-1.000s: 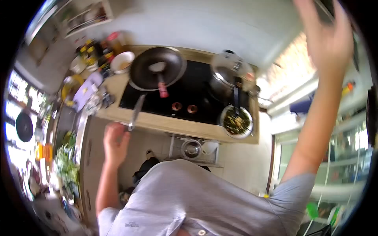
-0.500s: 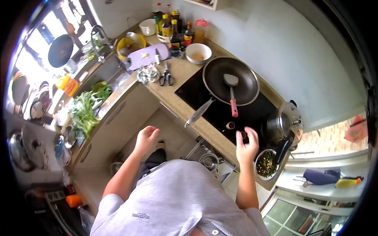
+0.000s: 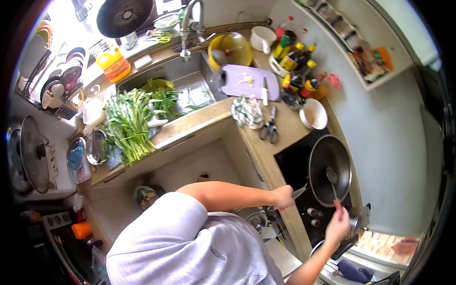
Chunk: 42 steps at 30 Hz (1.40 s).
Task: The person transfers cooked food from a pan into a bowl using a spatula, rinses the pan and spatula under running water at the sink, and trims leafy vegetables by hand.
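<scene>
My left hand (image 3: pixel 283 197) is closed around the handle (image 3: pixel 299 191) of a dark wok (image 3: pixel 323 159), which stands on the black cooktop (image 3: pixel 290 164). In my right hand (image 3: pixel 338 223) is the pink handle of a metal spatula (image 3: pixel 331 176), with its blade resting inside the wok. The wok's inside looks dark, with only the spatula seen in it. Two small reddish-rimmed cups or caps (image 3: pixel 311 211) sit on the cooktop between my hands. A pressure cooker (image 3: pixel 362 218) is partly hidden beyond my right hand.
Scissors (image 3: pixel 269 129), a cloth (image 3: pixel 247 112) and a white bowl (image 3: pixel 313 114) lie near the cooktop. A purple cutting board (image 3: pixel 244 80) bears a knife (image 3: pixel 265 92). Leafy greens (image 3: pixel 130 123) spread beside the sink (image 3: pixel 194 88). A wall shelf (image 3: pixel 396 66) overhangs at the upper right.
Both hands, empty half a second ago, now hold the wok handle and the spatula. My view has swung left toward the sink, so the cooktop appears farther right.
</scene>
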{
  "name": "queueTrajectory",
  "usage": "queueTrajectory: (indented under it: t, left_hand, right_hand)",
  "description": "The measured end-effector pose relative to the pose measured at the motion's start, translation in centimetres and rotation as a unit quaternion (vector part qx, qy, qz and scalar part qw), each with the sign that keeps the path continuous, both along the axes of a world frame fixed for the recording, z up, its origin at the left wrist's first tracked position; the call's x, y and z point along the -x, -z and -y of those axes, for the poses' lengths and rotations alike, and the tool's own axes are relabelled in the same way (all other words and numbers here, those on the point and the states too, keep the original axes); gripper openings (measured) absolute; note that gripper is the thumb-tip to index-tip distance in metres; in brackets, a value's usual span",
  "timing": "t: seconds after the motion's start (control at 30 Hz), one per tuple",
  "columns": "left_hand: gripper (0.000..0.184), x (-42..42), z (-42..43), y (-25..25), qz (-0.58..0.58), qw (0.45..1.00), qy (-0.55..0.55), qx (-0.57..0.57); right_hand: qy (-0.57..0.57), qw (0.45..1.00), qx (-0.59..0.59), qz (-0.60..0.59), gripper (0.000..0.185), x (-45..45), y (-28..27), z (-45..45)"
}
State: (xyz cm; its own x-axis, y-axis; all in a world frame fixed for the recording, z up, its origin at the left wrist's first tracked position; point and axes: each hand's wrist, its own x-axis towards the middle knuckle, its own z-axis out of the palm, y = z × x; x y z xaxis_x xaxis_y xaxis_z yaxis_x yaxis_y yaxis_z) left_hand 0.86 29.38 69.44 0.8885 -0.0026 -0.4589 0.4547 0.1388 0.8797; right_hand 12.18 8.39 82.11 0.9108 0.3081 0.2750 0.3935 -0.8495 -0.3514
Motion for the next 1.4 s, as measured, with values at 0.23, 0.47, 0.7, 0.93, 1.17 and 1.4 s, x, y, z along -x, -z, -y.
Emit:
queueTrajectory:
  t: [0.23, 0.47, 0.7, 0.93, 1.17, 1.4]
  left_hand:
    - [0.033, 21.3, -15.2, -7.3, -0.023, 0.999, 0.005, 0.033]
    - [0.019, 37.5, -18.0, -11.2, -0.160, 0.962, -0.213, 0.061]
    - [0.015, 42.2, -19.2, -11.3, -0.192, 0.875, -0.440, 0.064]
    - [0.017, 36.9, -25.6, -7.3, -0.194, 0.824, -0.525, 0.092]
    - [0.018, 31.2, -29.6, -1.0, -0.147, 0.806, -0.560, 0.124]
    - [0.016, 29.5, -31.8, -0.5, -0.163, 0.798, -0.556, 0.163]
  right_hand:
    - [-0.155, 0.984, -0.074, -0.047, 0.020, 6.0, -11.0, -6.6]
    - [-0.509, 0.853, -0.040, -0.109, 0.027, 11.5, -9.1, -24.8]
    - [-0.688, 0.722, -0.018, -0.073, 0.026, 16.4, -0.6, -40.6]
    - [-0.756, 0.614, 0.141, -0.178, 0.030, 15.1, 3.6, -54.3]
    - [-0.623, 0.757, 0.133, 0.143, 0.050, 3.7, 15.2, -82.9]
    - [-0.573, 0.725, 0.376, 0.064, 0.045, 2.6, 14.7, -91.9]
